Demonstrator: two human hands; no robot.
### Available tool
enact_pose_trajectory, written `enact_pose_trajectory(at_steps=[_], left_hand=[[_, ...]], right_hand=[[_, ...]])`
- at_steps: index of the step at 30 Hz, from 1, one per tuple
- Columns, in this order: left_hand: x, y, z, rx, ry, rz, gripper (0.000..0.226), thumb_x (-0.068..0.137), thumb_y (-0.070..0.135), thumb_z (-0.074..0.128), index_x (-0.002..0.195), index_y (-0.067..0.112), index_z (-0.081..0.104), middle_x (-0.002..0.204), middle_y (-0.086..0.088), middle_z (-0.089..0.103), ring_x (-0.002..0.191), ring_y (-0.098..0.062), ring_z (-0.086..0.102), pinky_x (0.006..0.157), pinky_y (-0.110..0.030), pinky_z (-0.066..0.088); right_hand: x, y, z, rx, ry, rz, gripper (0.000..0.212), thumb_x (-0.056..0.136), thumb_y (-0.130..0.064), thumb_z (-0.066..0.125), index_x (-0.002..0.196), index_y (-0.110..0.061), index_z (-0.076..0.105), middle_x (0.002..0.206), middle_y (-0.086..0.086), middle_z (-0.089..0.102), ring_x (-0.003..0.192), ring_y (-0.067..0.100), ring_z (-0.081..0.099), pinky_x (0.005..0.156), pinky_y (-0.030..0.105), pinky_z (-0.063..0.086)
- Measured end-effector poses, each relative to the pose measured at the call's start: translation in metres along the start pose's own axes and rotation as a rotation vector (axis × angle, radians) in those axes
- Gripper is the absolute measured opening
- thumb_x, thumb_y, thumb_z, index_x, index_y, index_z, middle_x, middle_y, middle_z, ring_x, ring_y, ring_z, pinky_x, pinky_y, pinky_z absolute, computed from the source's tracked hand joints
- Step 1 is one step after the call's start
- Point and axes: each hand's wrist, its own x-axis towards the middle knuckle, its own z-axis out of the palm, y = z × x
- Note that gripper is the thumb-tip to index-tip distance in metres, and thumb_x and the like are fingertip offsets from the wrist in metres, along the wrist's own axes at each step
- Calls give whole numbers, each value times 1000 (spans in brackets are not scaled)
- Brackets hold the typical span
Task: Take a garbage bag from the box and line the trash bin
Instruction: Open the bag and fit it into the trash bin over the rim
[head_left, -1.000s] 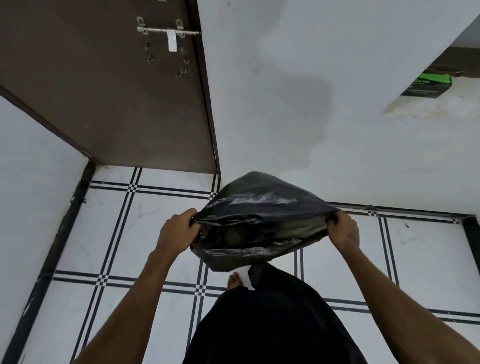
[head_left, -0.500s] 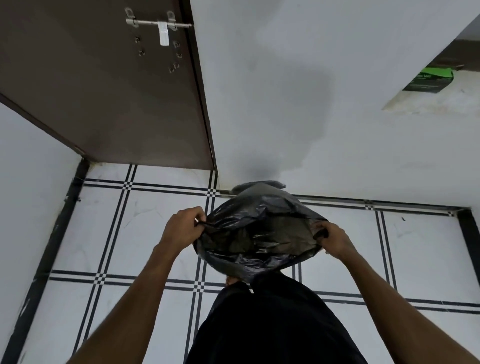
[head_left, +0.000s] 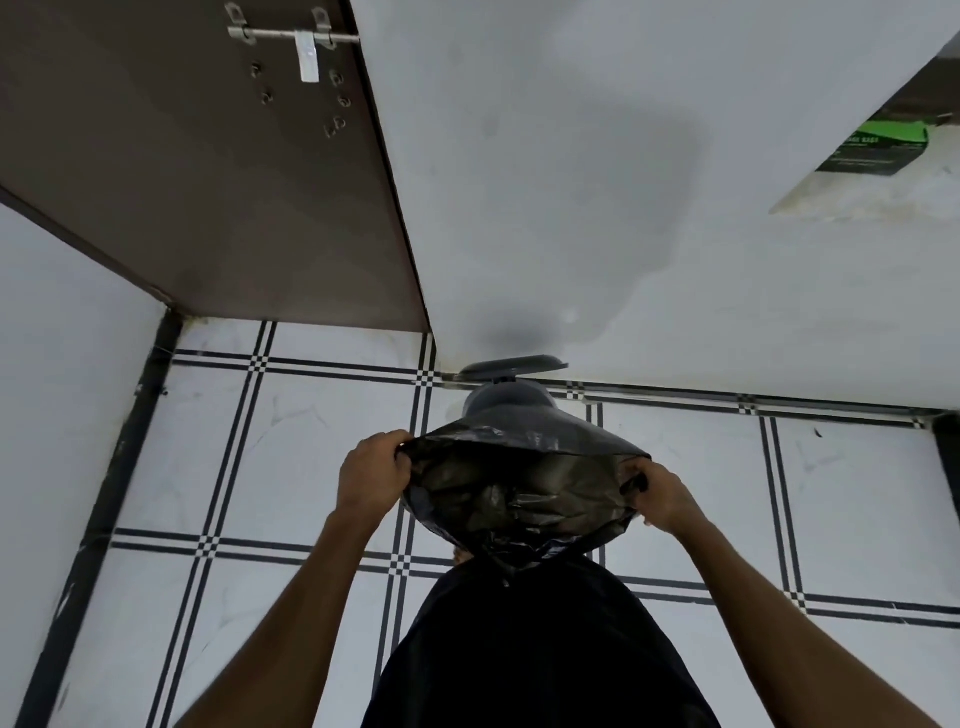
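Note:
A black garbage bag (head_left: 519, 499) hangs between my hands with its mouth spread wide toward me. My left hand (head_left: 374, 475) grips the bag's left rim. My right hand (head_left: 662, 499) grips the right rim. Behind the bag stands a grey trash bin (head_left: 506, 402) against the wall, its lid (head_left: 514, 366) tipped up; the bag hides most of the bin. A green and black box (head_left: 878, 148) lies on a ledge at the upper right.
A brown door (head_left: 208, 182) with a metal latch stands at the upper left. White walls close in on the left and behind the bin. The floor (head_left: 322, 467) is white tile with black lines. My dark clothing fills the bottom centre.
The bag has come down and flattened, its mouth now spread wider toward me. The bin and its raised lid have come into view behind it. My hands moved slightly lower.

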Motion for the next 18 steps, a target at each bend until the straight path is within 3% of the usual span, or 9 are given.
enact_pose_trajectory(at_steps=[4,8,10,13,18], left_hand=[[-5,1,-1,-28,-14,-48,23,88,6,52,103,22,56,81,-2,73,70,-25,65,65,-35,52],[-8,-2,-3,-54,-7,0,22,82,-4,50,88,17,46,58,5,51,52,-16,44,51,-31,34],[-9,-7,0,-82,-7,44,25,77,-8,50,79,17,48,56,8,48,51,-13,41,52,-30,34],[-7,-10,5,-95,-9,52,35,78,-9,49,74,22,65,73,10,65,67,-14,58,63,-27,39],[2,-4,9,-95,42,29,30,87,2,54,95,17,79,104,2,77,93,-21,70,81,-30,52]], right_hand=[[-5,-1,16,-10,33,-42,40,88,-4,55,126,-15,57,113,11,68,84,26,62,74,41,59],[-8,-2,24,4,89,-54,44,89,-4,56,131,-16,53,113,14,69,82,30,63,73,39,56],[-12,-2,24,12,119,-66,47,88,-2,56,132,-15,51,117,15,68,95,35,65,81,40,55],[-12,-1,23,-14,168,-87,43,87,-2,57,130,-11,53,120,13,66,104,34,63,86,39,52],[-8,-5,18,-11,175,-83,41,86,-3,59,126,-11,55,115,10,67,101,32,63,80,32,48]])
